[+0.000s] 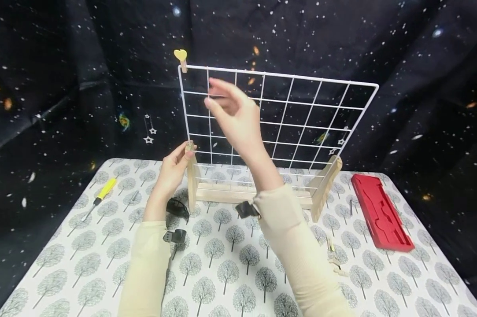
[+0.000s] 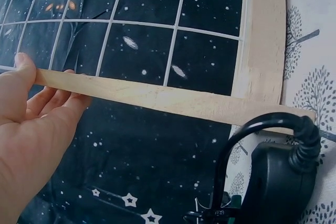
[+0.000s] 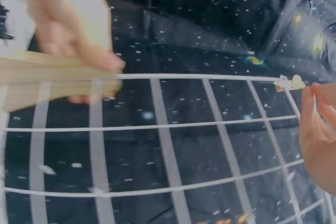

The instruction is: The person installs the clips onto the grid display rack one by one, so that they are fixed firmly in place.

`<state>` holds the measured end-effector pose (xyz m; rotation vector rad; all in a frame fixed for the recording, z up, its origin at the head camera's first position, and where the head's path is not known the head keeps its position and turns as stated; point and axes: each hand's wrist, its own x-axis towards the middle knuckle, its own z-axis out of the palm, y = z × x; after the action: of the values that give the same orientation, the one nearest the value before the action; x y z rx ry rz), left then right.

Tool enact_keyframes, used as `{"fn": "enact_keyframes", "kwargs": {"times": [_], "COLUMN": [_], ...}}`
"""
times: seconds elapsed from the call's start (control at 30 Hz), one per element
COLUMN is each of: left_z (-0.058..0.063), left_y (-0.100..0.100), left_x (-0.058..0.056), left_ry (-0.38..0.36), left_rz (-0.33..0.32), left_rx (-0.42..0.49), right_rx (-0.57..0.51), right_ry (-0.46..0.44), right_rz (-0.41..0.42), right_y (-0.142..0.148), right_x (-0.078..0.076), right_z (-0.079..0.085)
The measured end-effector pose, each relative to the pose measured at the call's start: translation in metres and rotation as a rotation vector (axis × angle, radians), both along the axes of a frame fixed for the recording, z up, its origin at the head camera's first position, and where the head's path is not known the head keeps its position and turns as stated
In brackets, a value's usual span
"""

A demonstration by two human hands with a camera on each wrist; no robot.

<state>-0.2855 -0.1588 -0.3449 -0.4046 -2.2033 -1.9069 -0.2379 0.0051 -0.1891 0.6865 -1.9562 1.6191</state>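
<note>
The small clip with a yellow heart (image 1: 182, 59) sits at the top left corner of the white wire grid (image 1: 287, 102), its peg roughly upright across the top bar and the heart sticking up above it. The right hand (image 1: 238, 114) is the nearer of the two: it is raised in front of the grid, below and to the right of the clip, so the line from its fingertips to the clip runs up and to the left. Its thumb and fingers are loosely bent and parted, with nothing seen between them. In the head view a gap separates them from the clip, while in the right wrist view they appear just beside the heart; any contact there I cannot confirm. The left hand (image 1: 172, 169) is well below the clip on the same side, grasping the upper end of the left wooden post (image 1: 192, 189) between thumb and fingers. That post and the right wooden post (image 1: 325, 185) stand at either side of the grid, joined low down by a wooden bar (image 1: 222, 193). Farther out on the tablecloth (image 1: 222, 246), a yellow screwdriver (image 1: 98, 199) lies to the left and a red tray (image 1: 371, 198) to the right.
</note>
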Motion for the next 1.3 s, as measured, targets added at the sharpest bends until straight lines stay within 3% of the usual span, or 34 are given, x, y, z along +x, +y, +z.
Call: {"fn": "enact_keyframes", "kwargs": {"times": [0.17,0.27,0.4,0.53,0.77,0.87,0.97,1.13,1.3], "left_z": [0.001,0.000,-0.002,-0.003,-0.002,-0.003,-0.008,-0.016,-0.010], "left_y": [-0.001,0.000,0.001,0.001,0.002,0.001,-0.001,-0.006,-0.003], "left_x": [-0.001,-0.001,0.000,0.000,-0.002,-0.005,-0.011,-0.019,-0.012], "left_ry": [0.000,-0.001,-0.010,-0.016,-0.002,0.003,0.014,0.016,-0.015], "left_rz": [-0.006,-0.006,-0.004,-0.007,-0.007,-0.011,-0.018,-0.014,-0.031], "left_rx": [0.023,0.025,0.020,0.016,0.020,0.022,0.023,0.028,0.025], "right_rx": [0.033,0.074,0.246,0.444,0.579,0.645,0.757,0.943,1.035], "right_ry": [-0.106,-0.113,-0.110,-0.188,-0.346,-0.434,-0.430,-0.282,-0.186], "right_rz": [0.003,-0.017,-0.066,-0.086,-0.015,0.048,0.071,0.081,0.124], "right_y": [0.020,0.040,0.074,0.111,0.167,0.184,0.196,0.205,0.207], "right_x": [0.020,0.023,0.029,0.048,0.087,0.103,0.114,0.120,0.118], "right_z": [-0.041,-0.074,-0.120,-0.158,-0.216,-0.232,-0.241,-0.245,-0.245]}}
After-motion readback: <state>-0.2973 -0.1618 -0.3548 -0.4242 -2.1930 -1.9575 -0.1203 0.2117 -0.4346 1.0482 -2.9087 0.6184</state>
